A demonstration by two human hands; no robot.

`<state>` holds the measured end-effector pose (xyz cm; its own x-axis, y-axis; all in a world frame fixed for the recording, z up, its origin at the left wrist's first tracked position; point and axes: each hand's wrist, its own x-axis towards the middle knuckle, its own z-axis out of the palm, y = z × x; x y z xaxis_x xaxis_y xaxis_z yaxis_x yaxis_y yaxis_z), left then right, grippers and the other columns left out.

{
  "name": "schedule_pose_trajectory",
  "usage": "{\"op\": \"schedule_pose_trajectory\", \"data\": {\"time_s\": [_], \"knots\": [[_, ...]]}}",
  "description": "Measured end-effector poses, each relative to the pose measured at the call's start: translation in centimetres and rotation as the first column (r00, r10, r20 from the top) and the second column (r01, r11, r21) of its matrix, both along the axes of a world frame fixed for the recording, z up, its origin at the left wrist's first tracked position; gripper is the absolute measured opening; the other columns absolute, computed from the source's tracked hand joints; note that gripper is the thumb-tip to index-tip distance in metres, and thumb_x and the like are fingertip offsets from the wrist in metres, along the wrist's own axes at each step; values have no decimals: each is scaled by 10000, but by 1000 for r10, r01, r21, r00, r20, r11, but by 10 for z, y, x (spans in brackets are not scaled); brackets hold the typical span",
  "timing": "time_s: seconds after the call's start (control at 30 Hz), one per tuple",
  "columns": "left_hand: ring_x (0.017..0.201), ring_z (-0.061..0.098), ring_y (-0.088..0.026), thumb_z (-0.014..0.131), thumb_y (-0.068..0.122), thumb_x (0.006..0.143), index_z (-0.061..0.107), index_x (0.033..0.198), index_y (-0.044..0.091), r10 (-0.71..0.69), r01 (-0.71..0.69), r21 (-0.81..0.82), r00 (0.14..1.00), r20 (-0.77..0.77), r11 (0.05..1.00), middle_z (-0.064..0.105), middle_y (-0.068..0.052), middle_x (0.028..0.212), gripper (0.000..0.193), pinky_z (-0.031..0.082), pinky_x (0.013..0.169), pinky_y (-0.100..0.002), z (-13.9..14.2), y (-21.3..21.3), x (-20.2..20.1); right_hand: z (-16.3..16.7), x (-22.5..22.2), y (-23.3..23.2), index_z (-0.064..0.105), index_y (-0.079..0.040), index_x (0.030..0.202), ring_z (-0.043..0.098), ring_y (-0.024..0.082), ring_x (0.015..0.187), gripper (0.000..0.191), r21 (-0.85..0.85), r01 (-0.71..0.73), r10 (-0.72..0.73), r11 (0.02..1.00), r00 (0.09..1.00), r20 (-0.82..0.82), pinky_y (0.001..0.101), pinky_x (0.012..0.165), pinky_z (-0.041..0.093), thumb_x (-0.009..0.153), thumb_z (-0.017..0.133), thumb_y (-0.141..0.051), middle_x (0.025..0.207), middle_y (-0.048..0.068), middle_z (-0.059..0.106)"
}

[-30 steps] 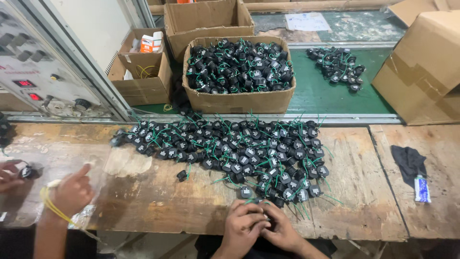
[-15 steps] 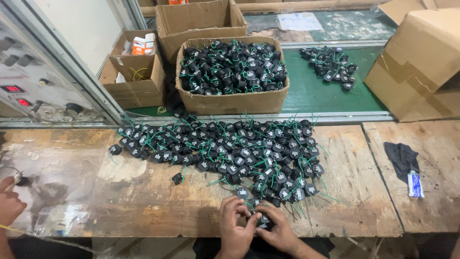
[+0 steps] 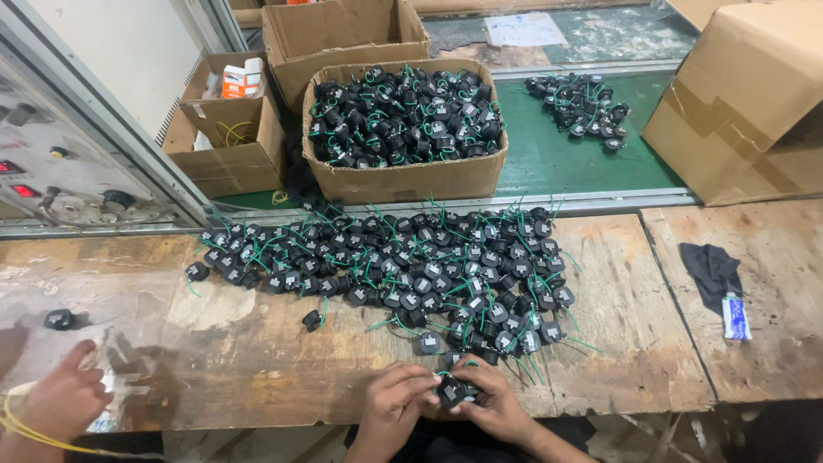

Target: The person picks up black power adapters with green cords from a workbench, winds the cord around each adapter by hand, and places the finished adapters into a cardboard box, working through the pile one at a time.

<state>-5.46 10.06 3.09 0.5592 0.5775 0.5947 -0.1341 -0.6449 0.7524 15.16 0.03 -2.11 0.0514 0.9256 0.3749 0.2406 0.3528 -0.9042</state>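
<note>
- left hand [image 3: 396, 405] and right hand [image 3: 495, 406] meet at the near edge of the wooden bench [image 3: 257, 360], fingers curled tight around one small black round part [image 3: 452, 390] pinched between them
- part sits between both sets of fingertips, just clear of the bench top; whether it carries a green wire, can't tell
- directly ahead of the hands: wide spread pile of black parts with green wires [image 3: 403, 266], nearest pieces just beyond the fingertips
- one loose black part [image 3: 312, 321] ahead and to the left of the left hand, apart from the pile
- further ahead past the pile: open cardboard box [image 3: 403, 176] full of the same parts
- far ahead-right on the green mat [image 3: 557, 163]: smaller heap of parts [image 3: 579, 99]
- right of the right hand, well apart: dark cloth [image 3: 711, 267] and a small white-blue tube [image 3: 735, 315]
- far left of the left hand: another person's hand [image 3: 62, 399] resting on the bench, yellow cord [image 3: 26, 429] at its wrist
- lone black part [image 3: 58, 319] ahead of that hand
</note>
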Motion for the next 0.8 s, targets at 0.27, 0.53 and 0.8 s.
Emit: {"op": "schedule_pose_trajectory", "data": {"time_s": [0.27, 0.53, 0.8], "knots": [[825, 648, -162, 826, -19, 783, 625, 925, 32, 19, -8, -639, 1000, 9, 770, 643, -50, 873, 251, 533, 756, -268, -24, -18, 27, 3, 4, -2, 699, -35, 1073, 653, 277, 1030, 412, -36, -73, 76, 997, 992, 97, 384, 877, 535, 743, 931, -121, 1084, 115, 643], [878, 752, -186, 717, -116, 822, 790, 1010, 22, -43, 41, -324, 999, 1, 945, 753, -91, 992, 244, 608, 765, -271, -27, -6, 7, -10, 7, 0, 722, -17, 1135, 621, 247, 1085, 369, -90, -157, 146, 983, 982, -118, 362, 953, 495, 798, 855, -88, 1115, 107, 622], [1119, 687, -172, 786, -21, 848, 791, 1101, 15, 184, -209, -448, 978, -100, 869, 778, -96, 1117, 256, 519, 962, -302, -42, 3, -10, -35, 10, -3, 560, -64, 1306, 607, 265, 1104, 499, -143, -231, 78, 963, 740, -668, 459, 958, 522, 869, 760, -200, 1171, 150, 616]]}}
